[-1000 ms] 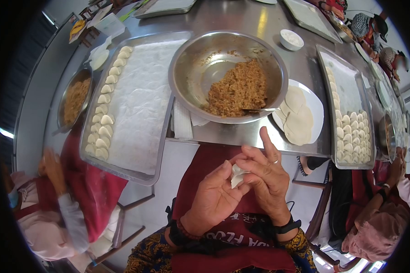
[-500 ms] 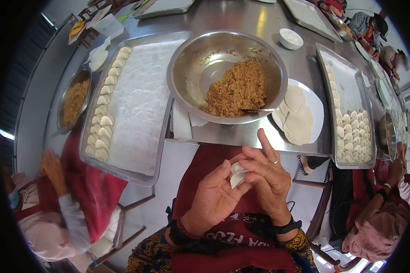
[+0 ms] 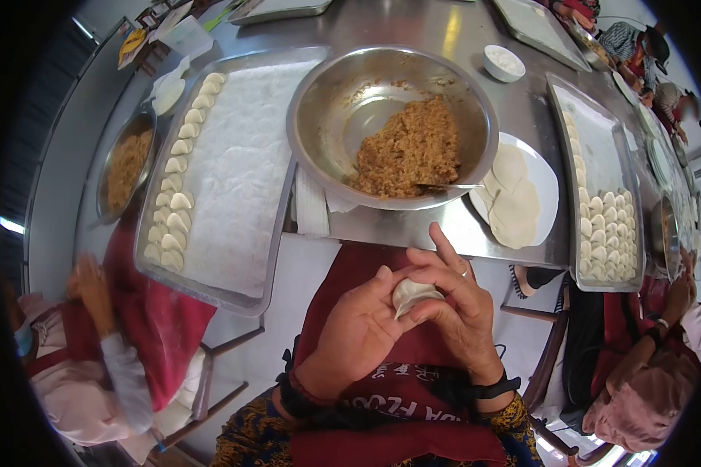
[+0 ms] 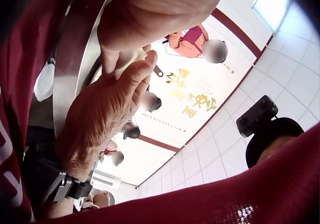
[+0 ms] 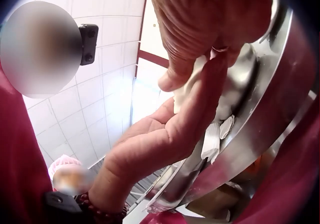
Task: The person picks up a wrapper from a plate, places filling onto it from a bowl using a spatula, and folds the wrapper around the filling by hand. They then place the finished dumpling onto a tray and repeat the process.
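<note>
In front of the apron, both hands hold one white folded dumpling (image 3: 413, 296). The left hand (image 3: 354, 331) cradles it at the fingers, thumb upright along its left side. The right hand (image 3: 461, 319) pinches its edge between thumb and curled fingers, while the index finger points up. Part of the dumpling is hidden behind the right fingers. In the right wrist view, the left fingers (image 5: 185, 126) lie under the pale dough (image 5: 190, 86). Close beyond the hands stands a steel bowl (image 3: 311, 148) of brown minced filling (image 3: 409, 148), with a utensil handle at its rim.
A floured tray (image 3: 245, 179) with dumplings along its left side lies left of the bowl. Round wrappers (image 3: 514, 214) lie on a white plate (image 3: 549, 194) to the right. Beyond are another dumpling tray (image 3: 611, 148) and a small white bowl (image 3: 504, 64). People sit on both sides.
The dumpling has turned in the fingers and now shows a rounder, broader side. The right hand has shifted slightly left, its thumb lying along the dumpling's lower edge.
</note>
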The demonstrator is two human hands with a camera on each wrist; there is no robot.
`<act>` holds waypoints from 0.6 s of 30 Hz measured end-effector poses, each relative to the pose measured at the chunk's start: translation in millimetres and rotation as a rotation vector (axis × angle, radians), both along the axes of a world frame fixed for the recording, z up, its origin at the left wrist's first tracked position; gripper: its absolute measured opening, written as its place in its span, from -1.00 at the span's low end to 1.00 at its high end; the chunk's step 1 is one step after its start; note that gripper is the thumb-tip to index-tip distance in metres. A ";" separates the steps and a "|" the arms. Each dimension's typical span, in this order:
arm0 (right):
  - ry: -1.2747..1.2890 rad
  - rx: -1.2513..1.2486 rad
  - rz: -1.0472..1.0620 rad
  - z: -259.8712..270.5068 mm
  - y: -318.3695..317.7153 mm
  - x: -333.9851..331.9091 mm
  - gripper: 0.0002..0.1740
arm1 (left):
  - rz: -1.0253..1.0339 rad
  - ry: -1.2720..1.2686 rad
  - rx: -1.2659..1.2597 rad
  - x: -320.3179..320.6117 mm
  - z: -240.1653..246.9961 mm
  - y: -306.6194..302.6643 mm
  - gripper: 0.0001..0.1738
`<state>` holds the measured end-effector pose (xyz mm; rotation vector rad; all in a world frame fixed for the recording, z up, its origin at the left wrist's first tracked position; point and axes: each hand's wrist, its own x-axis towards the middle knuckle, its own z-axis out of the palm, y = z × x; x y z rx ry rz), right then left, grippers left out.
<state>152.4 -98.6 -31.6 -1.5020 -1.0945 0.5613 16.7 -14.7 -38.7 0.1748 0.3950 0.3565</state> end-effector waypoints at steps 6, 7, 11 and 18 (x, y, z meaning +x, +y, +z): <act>-0.126 0.014 0.205 -11.7 -2.1 9.3 -0.92 | -0.092 0.063 0.053 -2.2 3.9 5.5 -0.38; -0.088 -0.012 0.205 -12.5 -3.1 8.6 -0.91 | -0.115 0.065 0.058 -2.0 6.4 6.6 -0.37; -0.090 -0.065 0.232 -16.3 -5.4 9.7 -0.88 | -0.138 0.072 0.049 -2.5 6.6 8.6 -0.38; -0.263 -0.116 0.343 -2.5 -1.7 11.5 -0.85 | -0.152 0.077 0.087 -7.4 -1.3 10.3 -0.42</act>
